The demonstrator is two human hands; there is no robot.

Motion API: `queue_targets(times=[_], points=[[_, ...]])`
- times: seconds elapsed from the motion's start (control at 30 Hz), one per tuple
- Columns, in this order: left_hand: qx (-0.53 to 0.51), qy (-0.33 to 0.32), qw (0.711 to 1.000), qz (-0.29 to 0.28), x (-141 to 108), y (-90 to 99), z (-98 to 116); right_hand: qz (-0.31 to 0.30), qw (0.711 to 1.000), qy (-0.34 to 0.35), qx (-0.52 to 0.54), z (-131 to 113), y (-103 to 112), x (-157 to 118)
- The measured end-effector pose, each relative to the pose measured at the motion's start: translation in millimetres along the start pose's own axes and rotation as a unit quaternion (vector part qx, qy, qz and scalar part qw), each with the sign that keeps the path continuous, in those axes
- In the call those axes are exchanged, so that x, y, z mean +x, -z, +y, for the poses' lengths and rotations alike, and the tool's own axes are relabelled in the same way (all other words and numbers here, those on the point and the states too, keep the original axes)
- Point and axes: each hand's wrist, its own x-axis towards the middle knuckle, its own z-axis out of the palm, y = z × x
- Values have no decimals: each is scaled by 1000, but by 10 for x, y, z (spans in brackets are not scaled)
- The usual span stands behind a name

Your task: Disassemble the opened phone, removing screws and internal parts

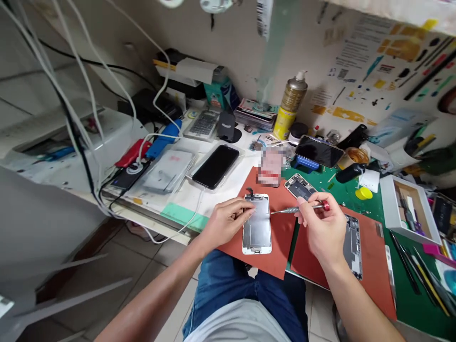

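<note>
A phone screen assembly [258, 232] lies metal-backed side up on a red-brown mat [270, 263], a black flex cable at its top end. Over its upper left part is my left hand [230, 218], thumb and fingers pinched together; what they hold, if anything, is too small to make out. My right hand [318, 228] grips a screwdriver [292, 209] with a red end cap, its tip pointing left at the screen's right edge. Partly behind that hand lies an opened phone housing [299, 186]. Another opened phone [353, 247] with visible inner parts rests on the right mat, partly covered by my hand.
A black-screened phone [216, 166] lies left on a clear case. Another phone [318, 151] leans on a blue stand behind. A spray can [290, 104] stands at the back. Right are a white box [409, 209] and several tweezers [423, 270]. White cables [89, 95] hang left.
</note>
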Motion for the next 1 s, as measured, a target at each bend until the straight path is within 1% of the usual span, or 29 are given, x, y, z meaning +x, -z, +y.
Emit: queue_targets(times=[0.1, 0.17, 0.23, 0.37, 0.43, 0.57, 0.8, 1.0], points=[[-18, -8, 1000, -15, 11, 10, -32, -33, 996, -59, 52, 99, -114, 104], [-24, -22, 999, -44, 4, 9, -39, -38, 992, -89, 75, 187, -136, 115], [-24, -27, 998, -61, -2, 3, -43, -36, 990, -103, 88, 242, -132, 102], [-22, -5, 998, -54, -9, -14, -64, -43, 986, -130, 94, 242, -126, 68], [-23, -13, 998, -51, -15, -17, -75, -46, 985, -143, 83, 226, -136, 53], [-15, -47, 997, -54, -25, -17, -76, -46, 986, -155, 49, 221, -157, 24], [0, -58, 996, -73, -21, -21, -69, -48, 985, -158, 48, 230, -170, 8], [-15, -72, 995, -67, -15, -24, -88, -58, 986, -149, 48, 229, -170, 12]])
